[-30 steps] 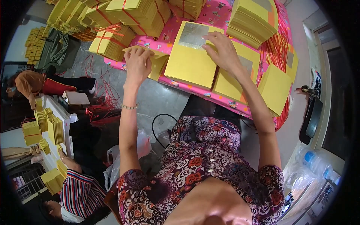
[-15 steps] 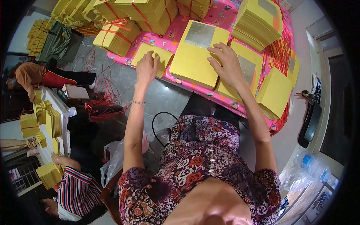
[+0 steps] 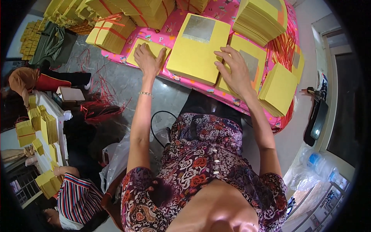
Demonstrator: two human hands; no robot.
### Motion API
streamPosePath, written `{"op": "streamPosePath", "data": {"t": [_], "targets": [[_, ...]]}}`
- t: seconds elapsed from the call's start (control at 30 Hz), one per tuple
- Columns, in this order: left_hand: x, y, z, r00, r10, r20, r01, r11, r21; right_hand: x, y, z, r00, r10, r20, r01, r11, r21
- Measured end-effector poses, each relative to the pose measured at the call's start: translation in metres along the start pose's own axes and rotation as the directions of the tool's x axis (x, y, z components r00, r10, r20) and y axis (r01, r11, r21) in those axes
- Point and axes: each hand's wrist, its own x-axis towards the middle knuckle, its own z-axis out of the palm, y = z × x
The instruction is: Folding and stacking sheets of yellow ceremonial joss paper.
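Observation:
A low yellow paper piece or thin stack (image 3: 136, 48) lies on the pink table at the left, and my left hand (image 3: 148, 62) rests over it, fingers spread and thumb out to the right. Beside it sits a thick stack of yellow paper (image 3: 195, 58) with a silvery-grey rectangle on its top sheet. My right hand (image 3: 235, 73) hovers at that stack's right edge, fingers apart and slightly curled, holding nothing. Partly under this hand is another yellow stack (image 3: 247, 48) with a grey rectangle and an orange strip.
More yellow stacks (image 3: 280, 83) stand at the right near a bunch of red cords (image 3: 284, 52). Bundles tied with red ribbon (image 3: 116, 33) line the back left of the pink tablecloth (image 3: 166, 36). Two other people (image 3: 81, 201) work at a white table on the left.
The view has shifted slightly, moving the table left in the picture. My left hand has opened wider, its thumb now spread out. My right hand stays by the thick stack's right edge.

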Motion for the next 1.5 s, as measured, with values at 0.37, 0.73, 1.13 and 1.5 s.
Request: {"op": "streamPosePath", "data": {"t": [0.37, 0.73, 1.13, 1.5], "targets": [[-0.001, -0.001, -0.017, 0.999, 0.005, -0.045, -0.009, 0.996, -0.087, -0.010, -0.014, -0.001, 0.994, -0.029, 0.102, 0.028, 1.000, 0.014], [-0.050, 0.071, -0.086, 0.975, 0.036, 0.220, 0.111, 0.777, -0.620, -0.021, -0.017, 0.006, 0.985, -0.072, 0.155, 0.080, 0.996, -0.047], [-0.057, 0.075, -0.088, 0.965, 0.039, 0.260, 0.111, 0.836, -0.537, -0.015, -0.018, 0.008, 0.997, 0.011, 0.073, -0.023, 0.987, 0.161], [-0.051, 0.078, -0.095, 0.956, 0.049, 0.289, 0.131, 0.812, -0.569, -0.002, -0.010, 0.009, 0.974, 0.154, 0.165, -0.190, 0.955, 0.228]]}}
